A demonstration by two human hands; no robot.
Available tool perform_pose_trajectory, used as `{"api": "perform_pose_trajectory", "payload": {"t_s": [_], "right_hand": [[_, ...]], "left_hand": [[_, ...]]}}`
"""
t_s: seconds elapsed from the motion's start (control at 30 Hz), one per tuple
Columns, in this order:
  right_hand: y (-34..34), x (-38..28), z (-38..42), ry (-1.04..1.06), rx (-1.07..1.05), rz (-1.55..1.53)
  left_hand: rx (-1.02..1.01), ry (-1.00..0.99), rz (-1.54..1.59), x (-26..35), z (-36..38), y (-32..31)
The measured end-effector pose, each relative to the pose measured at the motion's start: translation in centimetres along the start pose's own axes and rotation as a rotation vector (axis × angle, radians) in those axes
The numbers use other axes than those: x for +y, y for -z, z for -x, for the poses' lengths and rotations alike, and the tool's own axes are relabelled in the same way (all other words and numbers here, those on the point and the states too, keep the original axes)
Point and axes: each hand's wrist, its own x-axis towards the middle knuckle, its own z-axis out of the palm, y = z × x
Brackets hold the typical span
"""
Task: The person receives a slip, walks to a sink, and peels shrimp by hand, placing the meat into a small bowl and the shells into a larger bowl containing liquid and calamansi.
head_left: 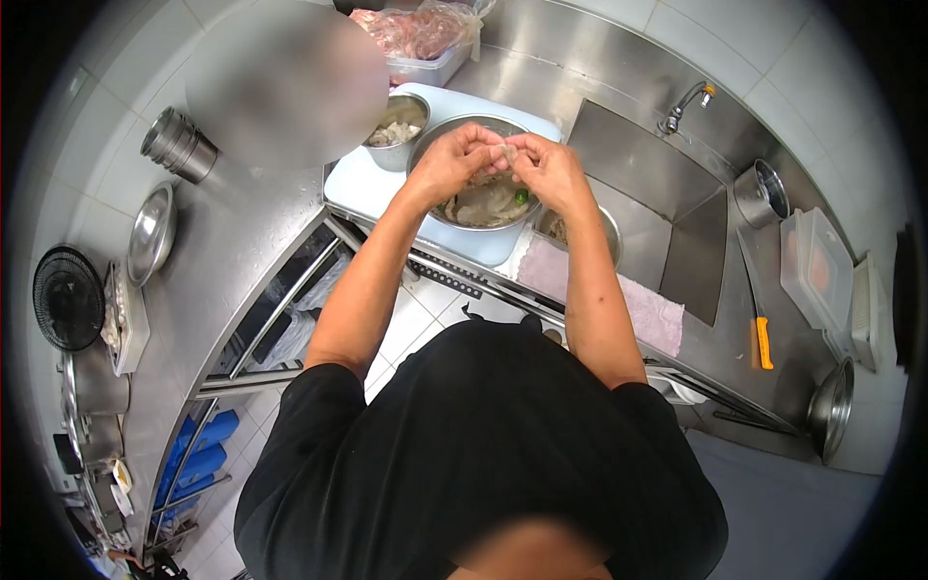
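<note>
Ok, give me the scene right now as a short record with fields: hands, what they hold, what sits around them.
left hand: raised over the large metal bowl, fingers pinching a pale piece of food
right hand: pinching the same piece from the other side
bowl contents: pale pieces, one green bit
under bowl: light blue board
behind: small metal bowl
right: sink, orange-handled knife

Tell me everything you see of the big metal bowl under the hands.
The big metal bowl is round, shiny steel, upright on a pale blue cutting board on the steel counter. It holds pale, wet-looking pieces of food and one small green bit. Both hands, left hand and right hand, work a pale piece just above it.
</note>
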Motion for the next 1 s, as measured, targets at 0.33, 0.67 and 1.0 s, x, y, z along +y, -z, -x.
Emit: {"api": "perform_pose_trajectory", "payload": {"t_s": [0.33,0.67,1.0], "right_hand": [[0.2,2.5,-0.9,-0.073,-0.237,-0.321],[-0.1,1.7,-0.8,-0.056,-0.123,-0.226],[-0.5,2.0,-1.5,-0.091,-0.174,-0.362]], "left_hand": [[-0.17,-0.028,0.151,0.4,0.5,0.7],[-0.065,0.017,0.261,-0.8,0.2,1.0],[-0.141,-0.049,0.494,-2.1,0.6,1.0]]}}
